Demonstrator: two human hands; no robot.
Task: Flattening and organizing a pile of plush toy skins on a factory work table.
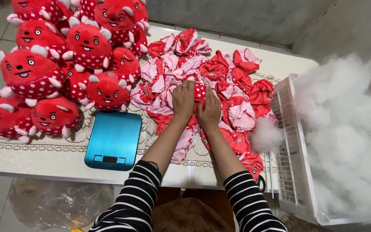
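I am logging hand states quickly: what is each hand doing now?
Left hand: closed, gripping a red dotted toy cover on the pile.
Right hand: closed on the same cover.

Both arms are stretched forward in striped sleeves pushed up to the forearms, converging over the blue scale's right side. The left hand [183, 99] is laid palm down, fingers curled, with a ring worn. The right hand [210, 111] is pressed just beside it, fingers bent downward, also ringed.

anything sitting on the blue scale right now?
No. The scale has a bare top; the plush toys sit behind and left of it, and both hands are on the fabric pile.
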